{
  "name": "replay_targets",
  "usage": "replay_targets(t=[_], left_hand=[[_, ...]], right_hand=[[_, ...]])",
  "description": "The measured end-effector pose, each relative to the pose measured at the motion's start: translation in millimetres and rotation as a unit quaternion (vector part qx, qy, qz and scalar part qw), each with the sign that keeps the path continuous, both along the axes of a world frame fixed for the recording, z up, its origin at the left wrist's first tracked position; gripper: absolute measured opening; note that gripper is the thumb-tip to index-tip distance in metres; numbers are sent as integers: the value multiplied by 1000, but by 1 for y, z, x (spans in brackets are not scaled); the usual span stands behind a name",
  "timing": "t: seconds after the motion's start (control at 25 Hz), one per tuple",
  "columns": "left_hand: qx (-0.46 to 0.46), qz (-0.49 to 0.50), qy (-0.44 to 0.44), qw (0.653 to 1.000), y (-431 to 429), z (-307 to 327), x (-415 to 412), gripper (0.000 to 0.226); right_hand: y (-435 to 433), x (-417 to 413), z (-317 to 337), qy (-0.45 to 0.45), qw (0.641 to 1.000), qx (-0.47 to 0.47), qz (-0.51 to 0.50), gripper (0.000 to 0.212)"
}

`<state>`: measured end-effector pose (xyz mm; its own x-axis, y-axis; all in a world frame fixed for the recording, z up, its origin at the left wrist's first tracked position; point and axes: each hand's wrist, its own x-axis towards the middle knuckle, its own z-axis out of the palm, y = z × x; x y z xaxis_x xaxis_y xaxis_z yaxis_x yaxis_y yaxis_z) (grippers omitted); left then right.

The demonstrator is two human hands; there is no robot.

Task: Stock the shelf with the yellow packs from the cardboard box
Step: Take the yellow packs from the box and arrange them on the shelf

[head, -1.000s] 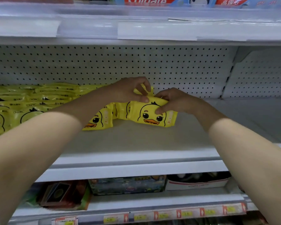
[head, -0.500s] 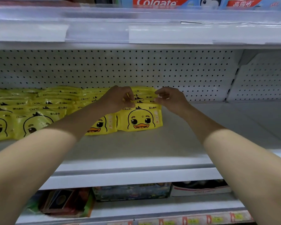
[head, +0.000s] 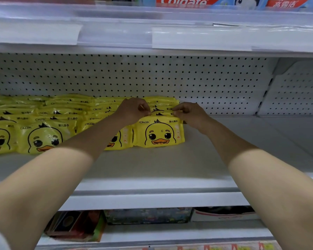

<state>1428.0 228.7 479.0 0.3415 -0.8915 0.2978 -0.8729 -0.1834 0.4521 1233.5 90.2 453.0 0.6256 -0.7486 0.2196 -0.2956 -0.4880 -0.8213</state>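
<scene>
Yellow packs with a duck face stand in rows on the white shelf (head: 152, 165), filling its left half. The rightmost front pack (head: 159, 132) stands upright, face forward. My left hand (head: 134, 110) pinches the top left edge of the packs in that row, fingers curled. At the top right edge of the same row my right hand (head: 189, 112) pinches too. Further packs (head: 43, 136) line up to the left. The cardboard box is out of view.
The shelf's right half is bare up to a divider bracket (head: 264, 98). A pegboard back wall (head: 170, 78) rises behind the packs. Toothpaste boxes (head: 184, 1) sit on the shelf above. Boxed goods (head: 148, 215) lie on the shelf below.
The front pack was tilted in both hands a second ago; it now stands upright in its row. Both hands have moved up to the top edges of the row.
</scene>
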Motion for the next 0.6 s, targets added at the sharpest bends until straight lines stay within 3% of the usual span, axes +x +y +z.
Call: replay_targets(t=[0.28,0.52,0.6], left_hand=[[40,30,1,999,-5,2,4,17],[39,-25,60,997,4,12,0,17],[34,-41,74,996,4,12,-1,15]], right_hand=[[-2,-4,0,-30,998,60,-9,15],[1,-9,5,-29,999,-27,-15,17],[1,-12,4,-45,999,-1,13,14]])
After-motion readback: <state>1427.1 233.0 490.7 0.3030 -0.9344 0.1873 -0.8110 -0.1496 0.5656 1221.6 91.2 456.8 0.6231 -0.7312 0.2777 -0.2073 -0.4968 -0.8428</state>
